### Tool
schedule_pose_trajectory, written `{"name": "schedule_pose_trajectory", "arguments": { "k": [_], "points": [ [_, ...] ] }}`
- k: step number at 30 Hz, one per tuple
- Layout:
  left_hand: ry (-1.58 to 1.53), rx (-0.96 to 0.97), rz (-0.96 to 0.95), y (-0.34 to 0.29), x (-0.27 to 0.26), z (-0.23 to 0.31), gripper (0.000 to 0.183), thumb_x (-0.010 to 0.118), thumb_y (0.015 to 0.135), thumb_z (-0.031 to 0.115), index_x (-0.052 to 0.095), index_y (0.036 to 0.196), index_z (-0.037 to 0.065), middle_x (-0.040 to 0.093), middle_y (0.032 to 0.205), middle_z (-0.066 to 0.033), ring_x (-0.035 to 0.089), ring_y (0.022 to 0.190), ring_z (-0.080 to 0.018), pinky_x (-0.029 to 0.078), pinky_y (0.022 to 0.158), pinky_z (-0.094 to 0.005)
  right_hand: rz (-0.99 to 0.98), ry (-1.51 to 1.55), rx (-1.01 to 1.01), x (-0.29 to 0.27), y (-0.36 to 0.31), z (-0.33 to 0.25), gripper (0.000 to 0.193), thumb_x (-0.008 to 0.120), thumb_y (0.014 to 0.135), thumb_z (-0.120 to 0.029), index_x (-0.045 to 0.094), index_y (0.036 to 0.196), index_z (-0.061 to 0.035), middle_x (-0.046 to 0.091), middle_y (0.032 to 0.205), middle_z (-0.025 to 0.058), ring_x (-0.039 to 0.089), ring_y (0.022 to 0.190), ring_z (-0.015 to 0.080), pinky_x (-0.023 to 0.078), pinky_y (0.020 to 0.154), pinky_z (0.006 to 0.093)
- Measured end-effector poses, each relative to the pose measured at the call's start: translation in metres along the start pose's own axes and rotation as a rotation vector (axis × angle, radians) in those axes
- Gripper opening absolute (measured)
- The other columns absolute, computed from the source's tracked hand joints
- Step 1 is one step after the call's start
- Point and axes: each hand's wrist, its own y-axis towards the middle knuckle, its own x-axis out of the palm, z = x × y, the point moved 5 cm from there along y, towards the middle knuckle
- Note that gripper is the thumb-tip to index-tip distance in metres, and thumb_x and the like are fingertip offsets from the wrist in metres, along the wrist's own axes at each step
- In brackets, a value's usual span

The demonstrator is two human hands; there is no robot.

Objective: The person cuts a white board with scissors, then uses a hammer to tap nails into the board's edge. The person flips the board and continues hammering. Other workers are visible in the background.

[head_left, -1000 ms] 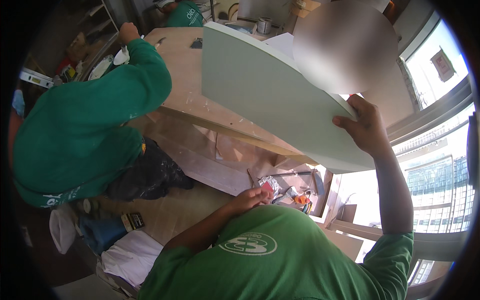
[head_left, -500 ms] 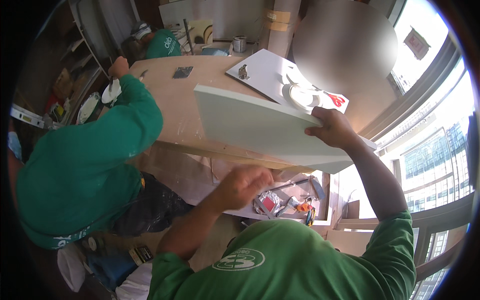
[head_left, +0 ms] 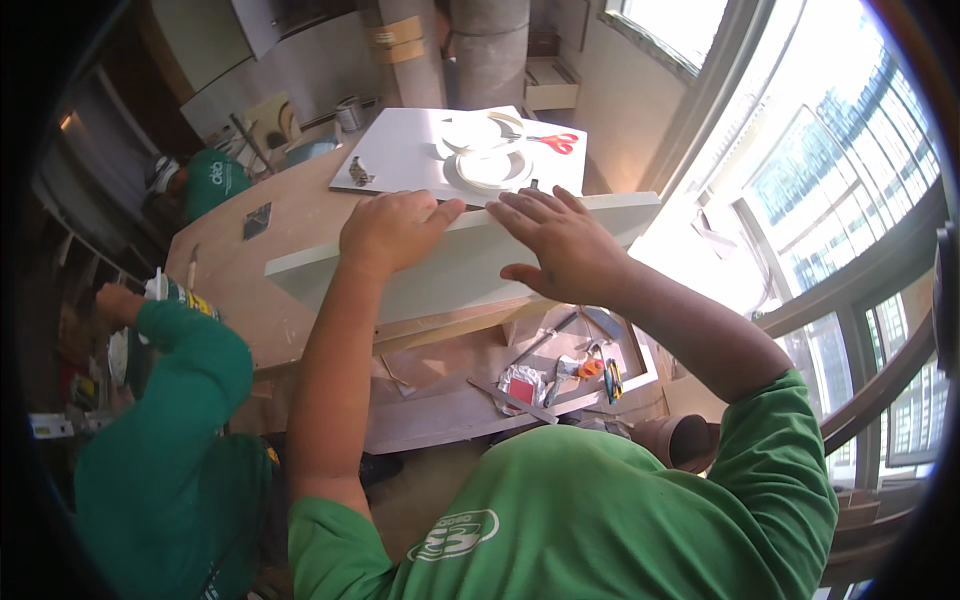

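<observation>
A pale grey-green panel (head_left: pixel 440 275) stands on its long edge on the wooden table (head_left: pixel 230 285) in front of me. My left hand (head_left: pixel 392 232) is closed over the panel's top edge, its fingers bent over the far side, where their tips are hidden. Along the same edge, to the right, my right hand (head_left: pixel 565 245) rests with fingers stretched out and thumb apart. Behind the panel lies a white board (head_left: pixel 395 135) bearing rolls of white edging strip (head_left: pixel 492 168), red-handled scissors (head_left: pixel 556 143) and a metal hinge (head_left: pixel 359 170).
A low shelf (head_left: pixel 420 425) below the tabletop holds several hand tools and a foil-wrapped item (head_left: pixel 522 384). At my left a co-worker in green (head_left: pixel 165 440) reaches toward a white bucket (head_left: pixel 180 292); another person (head_left: pixel 215 180) is farther back. Large windows (head_left: pixel 850 150) line the right.
My left hand has risen from below the table onto the panel's top edge. My right hand's fingers have opened out from their grip. The view has turned rightward.
</observation>
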Motion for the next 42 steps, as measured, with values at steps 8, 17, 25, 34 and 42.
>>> {"name": "schedule_pose_trajectory", "arguments": {
  "k": [8, 17, 25, 34, 42],
  "points": [
    [-0.04, -0.069, -0.1, -0.005, 0.001, 0.009, 0.065, 0.044, 0.099, 0.07, 0.074, 0.112, 0.015, 0.075, 0.108, -0.0119, 0.069, 0.105, -0.034, 0.053, 0.089, -0.0438, 0.087, -0.165, 0.246, 0.007, -0.068, 0.04, 0.08, 0.071, 0.095, -0.032, 0.027, 0.162, -0.0335, 0.027, 0.169, 0.0051, 0.019, 0.158, 0.0275, 0.009, 0.129, 0.0547],
    [-0.06, -0.054, -0.093, -0.012, 0.002, 0.004, 0.066, 0.044, 0.098, 0.072, 0.074, 0.116, 0.016, 0.076, 0.11, -0.0105, 0.07, 0.105, -0.0317, 0.054, 0.09, -0.0416, 0.164, -0.173, 0.65, -0.048, -0.108, 0.131, 0.037, 0.062, 0.099, -0.023, 0.067, 0.135, -0.0122, 0.058, 0.148, 0.0125, 0.036, 0.15, 0.0346, 0.028, 0.124, 0.051],
    [-0.062, -0.053, -0.08, -0.014, 0.001, 0.002, 0.065, 0.045, 0.098, 0.071, 0.075, 0.115, 0.016, 0.076, 0.109, -0.0103, 0.07, 0.104, -0.0319, 0.054, 0.089, -0.042, -0.124, -0.139, 0.351, -0.04, -0.081, 0.092, 0.057, 0.059, 0.103, -0.028, 0.044, 0.155, -0.0081, 0.041, 0.162, 0.0098, 0.033, 0.153, 0.0246, 0.016, 0.128, 0.0515],
    [-0.007, -0.029, -0.074, -0.011, 0.001, 0.005, 0.063, 0.044, 0.098, 0.069, 0.076, 0.112, 0.017, 0.076, 0.107, -0.0118, 0.07, 0.103, -0.034, 0.054, 0.089, -0.0454, -0.11, 0.005, 0.118, -0.016, -0.04, 0.051, 0.065, 0.057, 0.104, -0.032, 0.034, 0.159, -0.0079, 0.032, 0.166, 0.0116, 0.025, 0.156, 0.0283, 0.015, 0.129, 0.05],
    [0.043, -0.041, -0.084, -0.011, 0.0, 0.006, 0.064, 0.044, 0.098, 0.07, 0.075, 0.108, 0.015, 0.076, 0.103, -0.0125, 0.07, 0.101, -0.0351, 0.054, 0.086, -0.0469, -0.014, 0.022, -0.071, -0.006, -0.035, 0.036, 0.059, 0.058, 0.103, -0.023, 0.039, 0.157, -0.0085, 0.038, 0.163, 0.0135, 0.033, 0.152, 0.0311, 0.023, 0.127, 0.0488]
  ]
}}
